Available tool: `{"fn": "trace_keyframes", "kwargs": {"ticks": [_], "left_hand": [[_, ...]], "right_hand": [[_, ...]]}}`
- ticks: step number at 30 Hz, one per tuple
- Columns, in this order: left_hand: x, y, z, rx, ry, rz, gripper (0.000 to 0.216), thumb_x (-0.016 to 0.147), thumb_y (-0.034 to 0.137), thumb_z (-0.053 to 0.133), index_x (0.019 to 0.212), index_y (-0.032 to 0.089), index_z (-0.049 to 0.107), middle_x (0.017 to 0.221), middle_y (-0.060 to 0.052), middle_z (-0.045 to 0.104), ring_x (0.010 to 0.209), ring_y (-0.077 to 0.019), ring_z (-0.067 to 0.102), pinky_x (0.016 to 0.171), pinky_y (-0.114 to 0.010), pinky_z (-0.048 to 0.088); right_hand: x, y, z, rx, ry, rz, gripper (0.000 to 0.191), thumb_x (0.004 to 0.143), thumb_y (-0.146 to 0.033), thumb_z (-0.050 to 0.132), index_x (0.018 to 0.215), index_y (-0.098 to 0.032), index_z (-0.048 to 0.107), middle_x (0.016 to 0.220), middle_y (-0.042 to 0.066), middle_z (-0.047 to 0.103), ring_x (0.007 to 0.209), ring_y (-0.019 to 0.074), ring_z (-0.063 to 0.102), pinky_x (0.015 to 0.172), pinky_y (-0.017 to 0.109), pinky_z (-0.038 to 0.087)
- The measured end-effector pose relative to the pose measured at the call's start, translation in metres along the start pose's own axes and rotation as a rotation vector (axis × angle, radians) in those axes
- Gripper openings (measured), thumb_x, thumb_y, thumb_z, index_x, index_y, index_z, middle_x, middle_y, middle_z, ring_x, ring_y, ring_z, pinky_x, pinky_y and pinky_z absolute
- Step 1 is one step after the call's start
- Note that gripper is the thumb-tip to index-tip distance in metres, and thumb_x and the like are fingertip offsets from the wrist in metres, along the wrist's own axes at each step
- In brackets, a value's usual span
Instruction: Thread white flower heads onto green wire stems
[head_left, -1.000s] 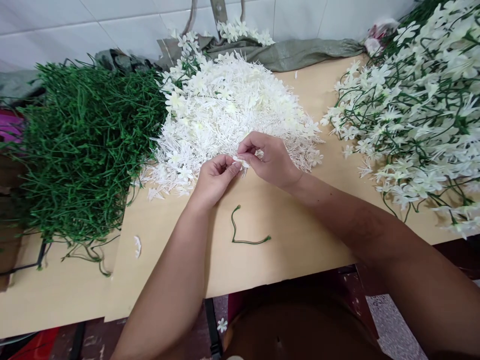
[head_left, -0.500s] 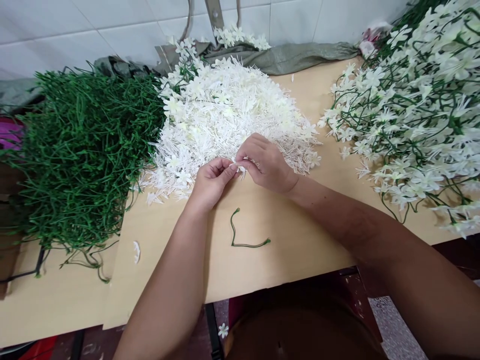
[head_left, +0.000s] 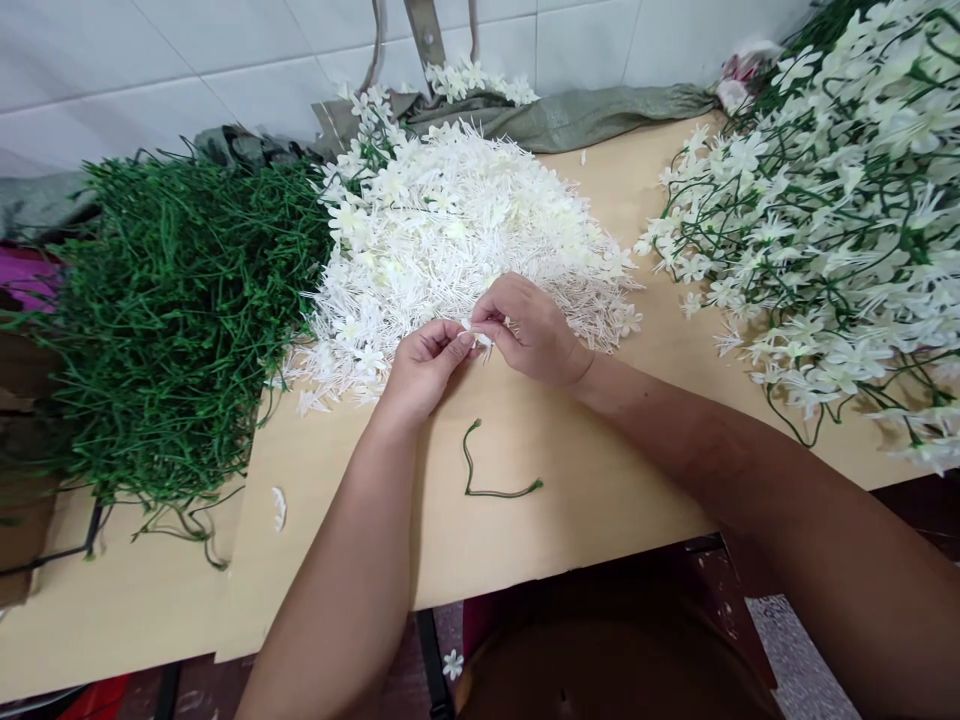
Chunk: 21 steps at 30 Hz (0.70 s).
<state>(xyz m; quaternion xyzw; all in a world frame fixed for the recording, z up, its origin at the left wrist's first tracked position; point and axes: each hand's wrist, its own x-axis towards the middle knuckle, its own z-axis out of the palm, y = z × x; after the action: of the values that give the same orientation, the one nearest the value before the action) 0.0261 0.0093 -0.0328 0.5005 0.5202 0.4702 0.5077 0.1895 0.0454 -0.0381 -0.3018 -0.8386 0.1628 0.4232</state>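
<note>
Between my two hands, a small white artificial flower piece [head_left: 484,341] is pinched by the fingertips, its thin strands poking out below. My left hand [head_left: 427,362] grips it from the left with thumb and forefinger. From the right, my right hand [head_left: 529,330] pinches the same piece, its fingers curled. Exactly how the piece is built is hidden by the fingers. A bent green plastic stem [head_left: 470,470] lies on the table just below the hands. Right behind them rises a heap of white artificial flower parts [head_left: 457,230].
Green plastic stems [head_left: 187,310] are piled at the left. Finished-looking white flowers on green stems [head_left: 825,230] fill the right side. A white scrap [head_left: 279,509] lies on the tan tabletop [head_left: 345,480]. Grey-green cloth [head_left: 600,112] runs along the tiled wall [head_left: 247,40].
Both hands stay in nearly the same place, still pinching the white piece. The view has shifted slightly; nothing has been let go.
</note>
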Motion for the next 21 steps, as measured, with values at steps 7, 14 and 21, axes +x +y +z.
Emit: {"fn": "trace_keyframes", "kwargs": {"ticks": [7,14,21], "left_hand": [[0.0008,-0.0013,0.0000,-0.002,0.008,0.026,0.040,0.059,0.051,0.088,0.066,0.019,0.065,0.065,-0.001,0.065,0.059,-0.0120,0.054,0.058,-0.027,0.043],[0.0025,-0.0052,-0.0007,-0.029,0.028,0.039,0.038,0.058,0.048,0.089,0.067,0.019,0.065,0.062,0.000,0.062,0.056,-0.0105,0.051,0.055,-0.025,0.040],[0.0038,-0.0064,-0.0002,-0.009,0.037,0.080,0.033,0.061,0.043,0.087,0.066,0.019,0.065,0.063,0.001,0.060,0.060,-0.0117,0.051,0.059,-0.027,0.041]], "right_hand": [[-0.0001,-0.0028,0.0001,0.135,-0.034,0.144,0.008,0.090,-0.017,0.054,0.083,-0.020,0.052,0.085,0.004,0.063,0.084,0.0163,0.056,0.080,0.032,0.045],[-0.0001,0.0034,0.0037,0.355,0.006,0.263,0.014,0.084,-0.022,0.063,0.075,-0.019,0.053,0.087,0.005,0.062,0.086,0.0150,0.056,0.074,0.029,0.049],[-0.0002,0.0048,0.0087,0.450,-0.002,0.374,0.015,0.080,-0.021,0.066,0.072,-0.019,0.054,0.090,0.005,0.063,0.091,0.0160,0.058,0.077,0.030,0.050]]}}
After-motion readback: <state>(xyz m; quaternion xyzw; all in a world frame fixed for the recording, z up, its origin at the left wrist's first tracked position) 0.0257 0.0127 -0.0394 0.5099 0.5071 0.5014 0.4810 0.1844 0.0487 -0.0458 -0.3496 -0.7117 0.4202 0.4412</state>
